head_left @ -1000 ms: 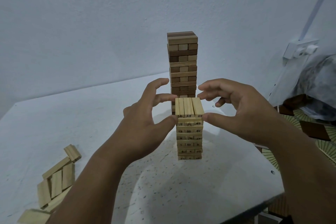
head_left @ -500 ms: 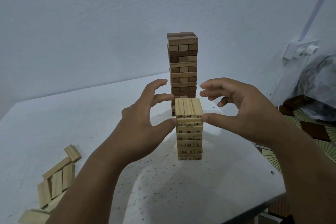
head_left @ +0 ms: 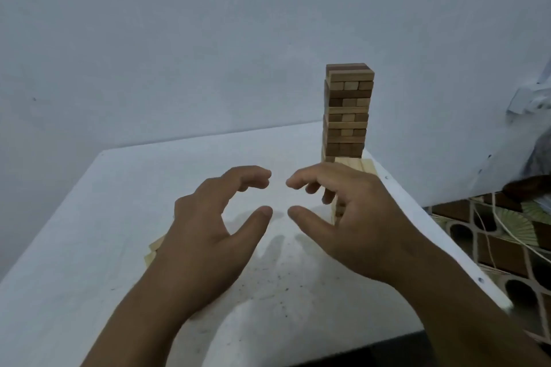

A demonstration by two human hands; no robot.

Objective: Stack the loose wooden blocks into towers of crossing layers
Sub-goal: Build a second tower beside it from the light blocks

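Desk (head_left: 89,247): white and wide, it carries everything I am building on, so the towers have a flat footing.

Dark tower (head_left: 347,110): it stands upright at the far right of the desk, well beyond my fingers, its layers crossing in brown and tan. I judge it is set back there so my arms do not knock it while I work nearer.

Pale tower (head_left: 365,165): the shorter one in light wood stands in front of the dark tower, and my right hand covers most of it. Only its top and a strip of its side show. It lies just behind and to the right of that hand; whether my fingers touch it I cannot tell.

Left hand (head_left: 208,235): it hovers over the desk with nothing in it, fingers and thumb loosely curved like a wide C, apart from every block.

Right hand (head_left: 351,226): it mirrors the left, thumb and fingers spread and curved, gripping nothing. Both are shaped, I think, to square a layer from two sides.

Loose blocks (head_left: 153,249): a few pale ones peek out from behind my left wrist, lying flat near the desk's middle. I judge they are next to go on the pale tower.
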